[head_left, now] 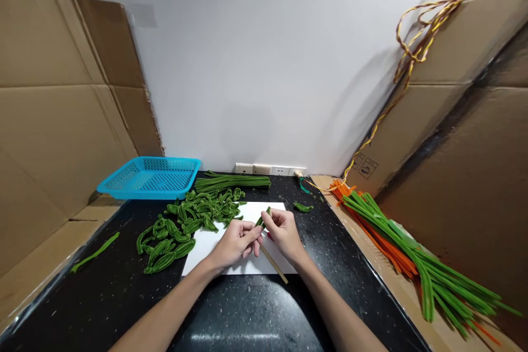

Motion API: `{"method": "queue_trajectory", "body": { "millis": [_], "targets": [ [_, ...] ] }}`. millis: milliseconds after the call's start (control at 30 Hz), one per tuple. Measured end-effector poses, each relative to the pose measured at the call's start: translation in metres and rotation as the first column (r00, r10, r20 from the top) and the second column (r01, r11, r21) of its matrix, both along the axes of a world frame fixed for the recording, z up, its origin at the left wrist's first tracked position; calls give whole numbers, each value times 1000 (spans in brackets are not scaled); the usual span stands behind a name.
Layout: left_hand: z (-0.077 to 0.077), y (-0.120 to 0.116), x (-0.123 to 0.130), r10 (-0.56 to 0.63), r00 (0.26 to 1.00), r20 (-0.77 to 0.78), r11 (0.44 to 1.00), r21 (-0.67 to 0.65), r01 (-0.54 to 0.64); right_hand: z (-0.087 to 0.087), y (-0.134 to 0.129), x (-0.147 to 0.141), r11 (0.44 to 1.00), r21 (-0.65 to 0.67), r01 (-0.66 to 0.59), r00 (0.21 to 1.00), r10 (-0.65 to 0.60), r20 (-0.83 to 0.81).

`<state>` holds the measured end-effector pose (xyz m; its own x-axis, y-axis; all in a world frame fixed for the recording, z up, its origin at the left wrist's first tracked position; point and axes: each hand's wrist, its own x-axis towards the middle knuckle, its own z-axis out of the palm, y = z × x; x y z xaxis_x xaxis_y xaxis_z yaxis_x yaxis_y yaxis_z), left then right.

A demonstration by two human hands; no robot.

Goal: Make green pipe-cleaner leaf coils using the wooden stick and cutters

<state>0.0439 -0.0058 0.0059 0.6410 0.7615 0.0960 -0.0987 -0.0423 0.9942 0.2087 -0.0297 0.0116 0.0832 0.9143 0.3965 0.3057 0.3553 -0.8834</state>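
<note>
Both hands meet over a white sheet (210, 247) on the black table. My left hand (238, 241) is closed on a small dark green fuzzy piece (260, 221). Pinching the upper part of the same piece is my right hand (282, 232), its fingers close to the left ones. A thin tan stick (275, 267) slants down from beneath the hands across the sheet's front edge. Something small and pink shows between the hands, too small to name. Left of the hands lies a pile of looped green fuzzy shapes (202, 210), partly on the sheet.
A blue basket (148, 194) stands at the back left, beside a bundle of dark green stems (233, 182). One green loop (303, 207) lies right of the sheet, a green strip (95, 253) far left. Green stems (412, 253) and orange stems (377, 242) rest on cardboard at right.
</note>
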Motion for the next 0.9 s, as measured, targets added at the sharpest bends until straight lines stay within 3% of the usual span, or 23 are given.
{"method": "queue_trajectory", "body": {
  "millis": [133, 233, 367, 467, 533, 667, 900],
  "targets": [
    [2, -4, -1, 112, 991, -66, 983, 150, -101, -2, -3, -1, 999, 13, 37, 998, -37, 45],
    [2, -5, -2, 166, 983, -75, 973, 173, -151, -2, -4, -1, 999, 19, 38, 997, -40, 70],
    [2, -2, 0, 152, 988, -30, 988, 37, -150, -2, -1, 2, 1000, 4, 0, 999, 0, 52],
    [3, 2, 2, 140, 990, 7, 987, -81, -139, -3, 1, 4, 998, -23, -64, 996, 62, -61],
    [3, 4, 3, 196, 980, 46, 974, -125, -189, -3, 2, 4, 996, -36, -84, 988, 78, -131],
    [0, 7, 2, 299, 951, 80, 949, -126, -288, -3, 3, 4, 996, -48, -71, 985, 62, -160],
    [0, 7, 0, 256, 966, 43, 959, -134, -248, -1, 2, 0, 986, -114, -118, 961, 84, -265]
  ]
}}
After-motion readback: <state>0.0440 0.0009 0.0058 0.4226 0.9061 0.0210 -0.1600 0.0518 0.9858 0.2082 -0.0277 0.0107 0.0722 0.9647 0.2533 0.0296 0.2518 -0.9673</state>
